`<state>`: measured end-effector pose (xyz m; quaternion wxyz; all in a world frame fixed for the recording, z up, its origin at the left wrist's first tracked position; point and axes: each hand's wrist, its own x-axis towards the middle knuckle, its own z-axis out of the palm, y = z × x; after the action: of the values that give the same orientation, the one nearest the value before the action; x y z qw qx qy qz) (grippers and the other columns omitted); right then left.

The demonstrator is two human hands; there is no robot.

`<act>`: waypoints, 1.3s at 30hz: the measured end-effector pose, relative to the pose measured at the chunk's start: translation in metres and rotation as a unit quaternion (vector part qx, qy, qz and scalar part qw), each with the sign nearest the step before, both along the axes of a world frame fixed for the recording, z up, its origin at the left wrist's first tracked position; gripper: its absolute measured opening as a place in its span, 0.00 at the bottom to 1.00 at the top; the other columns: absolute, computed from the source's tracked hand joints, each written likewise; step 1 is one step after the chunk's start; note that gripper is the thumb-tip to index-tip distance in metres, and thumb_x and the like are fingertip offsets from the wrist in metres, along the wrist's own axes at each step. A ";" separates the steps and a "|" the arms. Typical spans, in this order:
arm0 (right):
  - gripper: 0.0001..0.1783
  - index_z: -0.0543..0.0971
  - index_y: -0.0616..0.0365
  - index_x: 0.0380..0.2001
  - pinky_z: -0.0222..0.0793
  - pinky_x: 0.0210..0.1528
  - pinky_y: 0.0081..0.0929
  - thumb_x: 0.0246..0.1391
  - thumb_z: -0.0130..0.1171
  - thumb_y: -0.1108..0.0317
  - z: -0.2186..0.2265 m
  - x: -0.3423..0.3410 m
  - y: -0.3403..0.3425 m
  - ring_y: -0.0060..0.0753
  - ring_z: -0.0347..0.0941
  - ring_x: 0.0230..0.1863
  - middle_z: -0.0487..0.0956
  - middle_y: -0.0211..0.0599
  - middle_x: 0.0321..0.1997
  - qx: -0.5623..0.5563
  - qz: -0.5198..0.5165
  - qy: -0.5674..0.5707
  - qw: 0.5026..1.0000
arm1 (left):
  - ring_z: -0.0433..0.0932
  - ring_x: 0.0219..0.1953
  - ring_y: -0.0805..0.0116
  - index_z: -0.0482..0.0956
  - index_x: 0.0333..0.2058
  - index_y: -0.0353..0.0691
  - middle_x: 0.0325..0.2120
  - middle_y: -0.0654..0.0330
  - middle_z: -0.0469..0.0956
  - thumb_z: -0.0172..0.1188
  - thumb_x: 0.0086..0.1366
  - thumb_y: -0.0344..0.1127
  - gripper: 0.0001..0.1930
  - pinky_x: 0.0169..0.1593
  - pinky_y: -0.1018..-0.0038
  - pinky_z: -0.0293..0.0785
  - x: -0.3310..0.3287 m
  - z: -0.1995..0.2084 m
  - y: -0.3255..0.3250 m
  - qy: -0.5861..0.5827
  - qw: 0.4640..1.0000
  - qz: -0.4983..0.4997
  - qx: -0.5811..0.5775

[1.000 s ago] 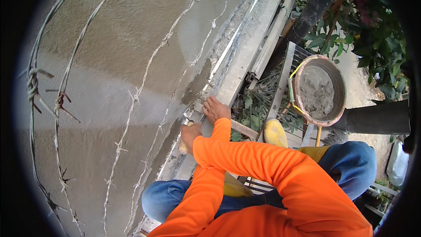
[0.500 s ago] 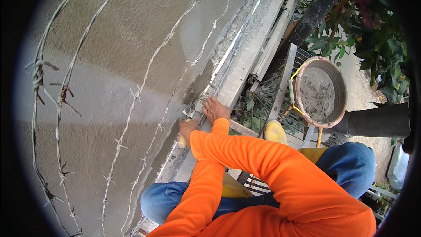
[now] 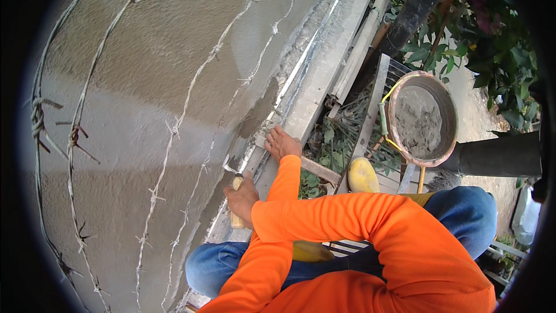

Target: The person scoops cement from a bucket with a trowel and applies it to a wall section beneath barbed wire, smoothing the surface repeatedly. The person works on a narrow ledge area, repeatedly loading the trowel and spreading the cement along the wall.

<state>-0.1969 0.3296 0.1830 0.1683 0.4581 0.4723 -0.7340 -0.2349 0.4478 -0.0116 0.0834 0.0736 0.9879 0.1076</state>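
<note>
My forearms cross, the right over the left. My right hand (image 3: 243, 197) is closed around the wooden handle of a trowel (image 3: 236, 218) beside the wall's lower edge. Its bent metal neck shows past the fingers; the blade is hard to make out. Further along the ledge (image 3: 327, 52), my left hand (image 3: 282, 142) has its fingers bent over a wooden strip (image 3: 321, 170) lying across the ledge. A short end of that strip shows beyond the fingertips. Wet grey mortar (image 3: 259, 110) covers the wall's edge by both hands.
Barbed wire strands (image 3: 194, 84) run in front of the plastered wall (image 3: 133, 156) on the left. A bucket (image 3: 453, 139) of grey mortar stands at the right, near my yellow boot (image 3: 363, 175). Dark pipes (image 3: 504, 157) and leafy plants (image 3: 428, 52) lie beyond.
My right hand has drawn back toward me with the trowel, away from the left hand, exposing more handle. The left hand stays nearly where it was on the strip.
</note>
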 end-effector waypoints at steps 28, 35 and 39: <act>0.23 0.62 0.57 0.52 0.72 0.23 0.39 0.59 0.61 0.67 -0.031 -0.025 0.013 0.37 0.73 0.24 0.75 0.44 0.37 -0.062 -0.074 0.002 0.995 | 0.64 0.66 0.51 0.65 0.62 0.39 0.59 0.51 0.70 0.71 0.53 0.41 0.39 0.70 0.55 0.55 -0.007 0.003 -0.005 -0.049 0.999 -0.009 0.021; 0.32 0.59 0.61 0.62 0.75 0.47 0.46 0.60 0.61 0.67 -0.001 -0.030 0.008 0.51 0.78 0.46 0.77 0.55 0.48 0.038 0.005 -0.006 0.999 | 0.64 0.67 0.51 0.65 0.62 0.40 0.59 0.52 0.70 0.73 0.53 0.42 0.40 0.70 0.54 0.55 -0.006 0.003 -0.004 -0.048 0.999 -0.014 0.004; 0.31 0.60 0.60 0.62 0.78 0.41 0.47 0.60 0.61 0.67 0.010 -0.014 0.010 0.47 0.79 0.40 0.77 0.51 0.44 0.025 0.010 0.026 0.999 | 0.66 0.64 0.54 0.67 0.60 0.40 0.56 0.54 0.71 0.73 0.53 0.41 0.37 0.69 0.57 0.55 -0.004 0.003 -0.001 -0.030 1.000 -0.004 0.002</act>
<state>-0.2104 0.3397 0.1934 0.1520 0.4381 0.4993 -0.7319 -0.2390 0.4463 -0.0087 0.1134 0.0748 0.9845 0.1112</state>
